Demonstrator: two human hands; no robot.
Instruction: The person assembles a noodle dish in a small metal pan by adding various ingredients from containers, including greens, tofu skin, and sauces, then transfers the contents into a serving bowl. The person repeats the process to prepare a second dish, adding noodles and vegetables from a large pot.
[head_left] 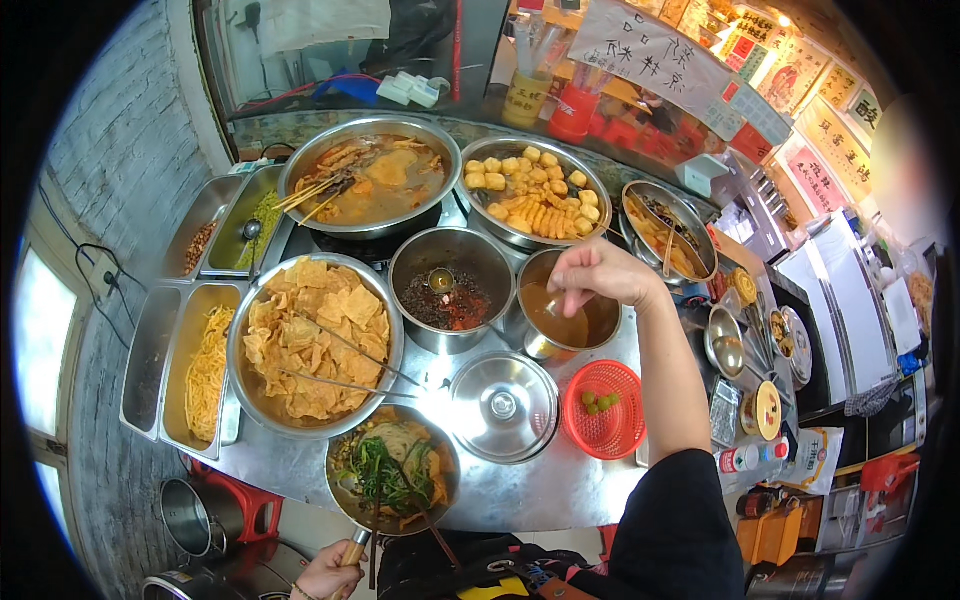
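Head view: left hand (328,574) wrapped round the wooden handle (354,551) at seven o'clock.
Right hand (607,275): fingers bunched above the broth pot (535,342) at three; I can't tell whether they pinch anything.
Pan (338,505): seven o'clock, just above the handle; probably heavy and sloshy, best gripped by that handle.
Inside: limp-looking greens (375,465).
Bowl (263,417), half past eight: crisp-looking sheets (315,330).
Basin (512,241), one o'clock: golden cubes (511,165).
Red basket (628,432), four: green fruit (602,404).

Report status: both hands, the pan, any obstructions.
Left hand gripping pan by wooden handle. Right hand above broth pot, grip unclear. Pan holds greens, chopsticks leaning in. Steel lid between pan and pot.
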